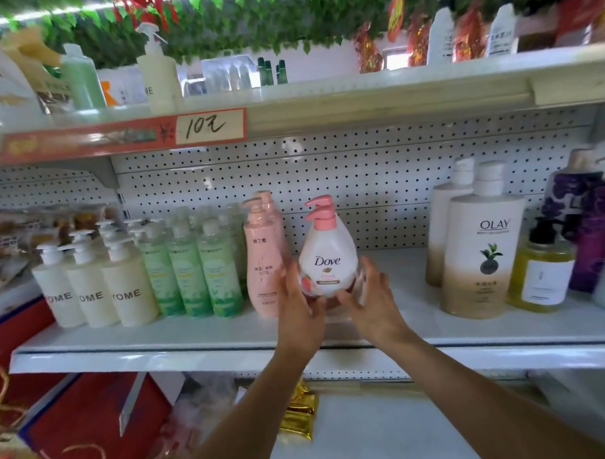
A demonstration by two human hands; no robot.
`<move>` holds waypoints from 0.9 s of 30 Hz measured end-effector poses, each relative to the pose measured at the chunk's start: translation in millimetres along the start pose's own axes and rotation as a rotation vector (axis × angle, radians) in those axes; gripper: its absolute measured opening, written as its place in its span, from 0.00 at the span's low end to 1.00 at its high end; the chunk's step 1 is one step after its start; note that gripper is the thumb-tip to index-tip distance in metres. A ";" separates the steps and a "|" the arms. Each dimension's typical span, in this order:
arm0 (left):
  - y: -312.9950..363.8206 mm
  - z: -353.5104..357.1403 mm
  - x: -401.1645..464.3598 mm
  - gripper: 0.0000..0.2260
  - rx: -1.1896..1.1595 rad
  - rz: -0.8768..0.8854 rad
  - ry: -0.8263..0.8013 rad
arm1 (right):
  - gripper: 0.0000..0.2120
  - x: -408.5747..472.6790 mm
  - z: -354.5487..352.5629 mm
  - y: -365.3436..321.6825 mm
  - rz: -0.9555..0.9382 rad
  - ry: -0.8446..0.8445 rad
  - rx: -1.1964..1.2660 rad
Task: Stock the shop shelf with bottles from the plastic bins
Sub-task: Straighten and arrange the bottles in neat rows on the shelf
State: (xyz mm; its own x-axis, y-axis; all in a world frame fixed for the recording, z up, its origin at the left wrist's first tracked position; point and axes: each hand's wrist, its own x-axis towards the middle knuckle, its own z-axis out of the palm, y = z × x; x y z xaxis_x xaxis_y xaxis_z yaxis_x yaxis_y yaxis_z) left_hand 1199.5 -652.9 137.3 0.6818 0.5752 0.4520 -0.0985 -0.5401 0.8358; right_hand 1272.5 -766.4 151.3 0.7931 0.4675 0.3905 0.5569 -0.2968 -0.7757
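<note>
While both hands (298, 308) cup it, Dove bottle (328, 262) upright, label forward.

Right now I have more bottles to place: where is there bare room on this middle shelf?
The widest bare patch lies between the Dove bottle, held by both hands, and the Olay bottle. A narrow strip runs along the shelf's front edge. From the cream Yome bottles to the pink bottle, it is crowded.
</note>
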 end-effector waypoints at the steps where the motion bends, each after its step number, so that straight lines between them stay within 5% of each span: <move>1: 5.5 2.4 -9.9 0.34 0.112 0.027 0.096 | 0.33 -4.8 -5.6 1.6 -0.016 0.008 -0.003; 4: 20.9 15.9 -32.1 0.26 0.216 0.207 0.241 | 0.31 -18.6 -28.6 9.9 -0.085 0.163 -0.052; 11: 62.3 86.8 -35.5 0.26 0.024 0.230 -0.099 | 0.31 -22.9 -118.1 46.8 -0.135 0.572 0.037; 15: 81.4 130.7 -22.1 0.31 -0.088 0.039 -0.301 | 0.34 -12.4 -155.6 73.4 0.034 0.486 0.071; 18: 96.2 155.6 -11.9 0.33 -0.196 -0.056 -0.380 | 0.27 -7.4 -169.0 85.0 0.099 0.312 0.190; 22: 104.7 170.3 -7.5 0.34 -0.316 -0.075 -0.364 | 0.18 -7.0 -170.2 97.1 0.169 0.192 0.147; 27: 103.0 155.3 -14.5 0.32 -0.331 -0.076 -0.277 | 0.23 -8.9 -163.0 87.0 0.119 0.144 0.077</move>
State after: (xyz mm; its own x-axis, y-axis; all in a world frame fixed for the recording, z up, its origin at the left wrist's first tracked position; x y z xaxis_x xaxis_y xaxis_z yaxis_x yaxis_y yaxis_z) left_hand 1292.1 -812.3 168.5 0.8603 0.3947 0.3226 -0.2371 -0.2503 0.9387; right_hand 1354.2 -932.1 161.1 0.8824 0.3075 0.3561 0.4409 -0.2761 -0.8541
